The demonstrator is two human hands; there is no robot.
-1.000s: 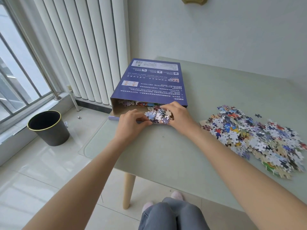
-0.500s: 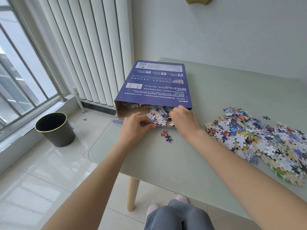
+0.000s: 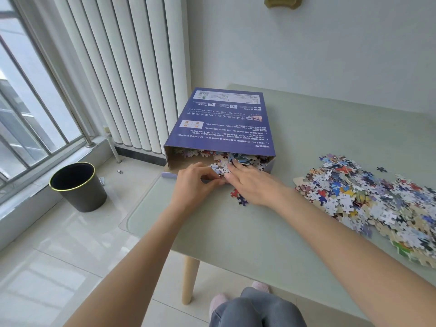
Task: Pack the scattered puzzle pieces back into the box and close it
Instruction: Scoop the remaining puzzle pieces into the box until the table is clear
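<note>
Both hands have pushed their clump into the box mouth: left hand pinches pieces, right hand lies flat. Two strays lie nearby; the big pile right of the box remains, box unclosed.

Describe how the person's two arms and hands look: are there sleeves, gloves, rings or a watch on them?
Both arms are bare up to the frame's edge, so no sleeve shows. The left hand and the right hand wear no gloves. No ring, watch or bracelet is visible on the fingers, wrists or forearms, and no marking. Lower in the view, the person wears grey-blue trousers and pink slippers.
</note>
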